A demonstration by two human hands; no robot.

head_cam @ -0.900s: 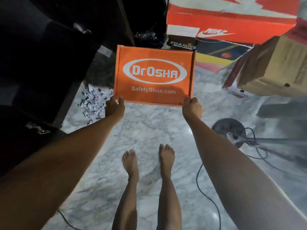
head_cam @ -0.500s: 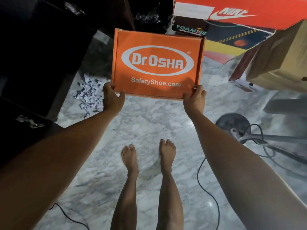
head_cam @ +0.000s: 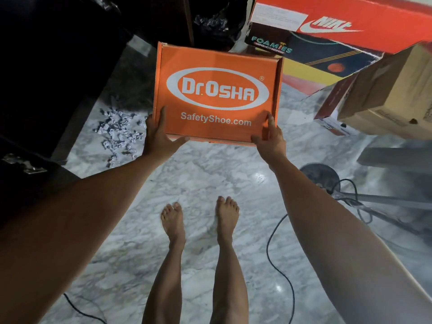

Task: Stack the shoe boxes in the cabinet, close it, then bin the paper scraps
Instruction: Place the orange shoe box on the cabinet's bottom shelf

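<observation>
I hold an orange Dr.Osha shoe box [head_cam: 217,73] in the air above the marble floor, lid facing me. My left hand [head_cam: 159,136] grips its near left corner, thumb on the lid. My right hand [head_cam: 271,139] grips the near right corner the same way. A pile of crumpled paper scraps [head_cam: 119,132] lies on the floor to the left, beside the dark cabinet [head_cam: 46,66]. More shoe boxes are stacked at the upper right: a red Nike box [head_cam: 350,22], a dark Foamies box [head_cam: 311,57] under it and a brown cardboard box [head_cam: 388,94].
A black bin bag [head_cam: 217,24] sits at the top centre behind the orange box. A round fan base [head_cam: 320,176] with a pole and cables lies on the floor at the right. A black cable [head_cam: 278,272] runs past my bare feet [head_cam: 201,218]. The open cabinet door's hinge [head_cam: 25,164] shows at left.
The orange box has come up and nearer to me. Both hands have shifted their hold, with the thumbs now lying on the lid.
</observation>
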